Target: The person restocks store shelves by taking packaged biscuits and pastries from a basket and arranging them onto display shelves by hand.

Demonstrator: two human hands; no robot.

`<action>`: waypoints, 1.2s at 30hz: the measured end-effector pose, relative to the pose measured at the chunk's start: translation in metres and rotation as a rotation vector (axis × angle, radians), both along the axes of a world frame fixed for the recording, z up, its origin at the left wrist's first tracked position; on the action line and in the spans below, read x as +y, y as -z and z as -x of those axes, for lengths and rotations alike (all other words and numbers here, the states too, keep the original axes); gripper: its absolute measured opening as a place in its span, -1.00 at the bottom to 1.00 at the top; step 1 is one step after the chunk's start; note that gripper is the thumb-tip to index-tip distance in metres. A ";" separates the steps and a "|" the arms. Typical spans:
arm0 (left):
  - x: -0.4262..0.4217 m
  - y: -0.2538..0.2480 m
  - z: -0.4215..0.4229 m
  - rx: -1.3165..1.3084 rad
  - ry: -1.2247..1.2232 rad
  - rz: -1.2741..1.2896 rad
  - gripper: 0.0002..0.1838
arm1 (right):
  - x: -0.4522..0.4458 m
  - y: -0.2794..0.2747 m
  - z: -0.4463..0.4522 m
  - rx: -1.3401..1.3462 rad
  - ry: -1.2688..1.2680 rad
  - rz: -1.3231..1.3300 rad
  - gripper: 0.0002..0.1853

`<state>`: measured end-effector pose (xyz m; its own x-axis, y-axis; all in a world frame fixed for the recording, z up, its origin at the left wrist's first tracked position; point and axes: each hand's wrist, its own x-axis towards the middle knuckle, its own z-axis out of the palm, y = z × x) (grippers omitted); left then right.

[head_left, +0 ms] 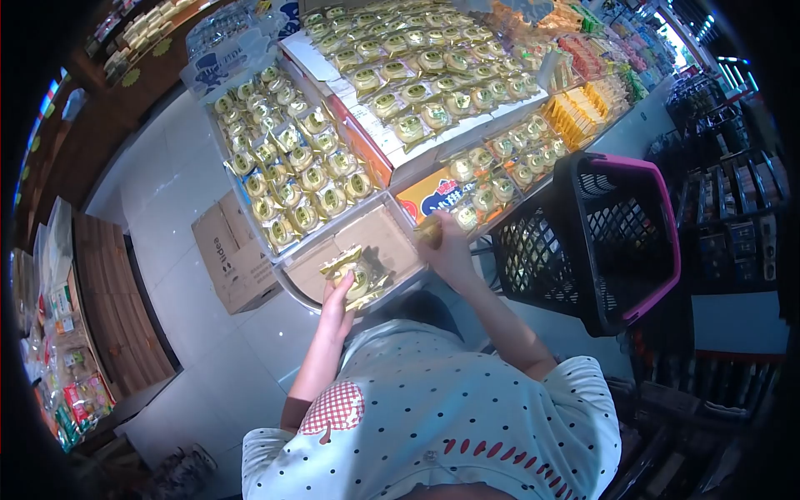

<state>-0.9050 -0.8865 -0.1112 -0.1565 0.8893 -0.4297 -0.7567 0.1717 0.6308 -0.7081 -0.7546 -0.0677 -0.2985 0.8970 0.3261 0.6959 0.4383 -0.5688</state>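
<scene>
My left hand (337, 302) is closed on a round pastry in a clear and gold wrapper (358, 279), held above the cardboard-lined front section of the display bin (321, 258). To its right, my right hand (451, 248) grips a small gold-wrapped pastry (428, 231), mostly covered by the fingers, near the bin's right edge. Rows of similar wrapped pastries (312, 177) fill the bin section just beyond my left hand. More wrapped pastries (486, 197) lie in a compartment right past my right hand.
A black shopping basket with a pink handle (587, 242) stands to the right. Behind the bins, a raised white board (454, 133) carries many wrapped pastries. A cardboard box (229, 254) sits on the tiled floor at left. Wooden shelving (121, 304) borders the left aisle.
</scene>
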 end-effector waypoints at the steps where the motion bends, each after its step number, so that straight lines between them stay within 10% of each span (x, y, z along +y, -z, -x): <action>1: 0.002 0.000 -0.001 0.031 0.009 -0.001 -0.48 | -0.009 -0.018 0.008 0.264 -0.104 0.298 -0.38; 3: 0.005 -0.004 -0.006 -0.006 0.031 0.009 -0.46 | -0.028 -0.038 0.022 0.532 -0.200 0.598 -0.38; 8: 0.007 -0.013 -0.021 0.053 0.056 -0.010 -0.45 | -0.055 -0.066 0.046 0.133 -0.255 0.296 -0.37; 36: 0.017 -0.017 -0.017 -0.385 0.421 -0.304 0.04 | -0.074 -0.076 0.036 0.352 -0.325 0.342 -0.26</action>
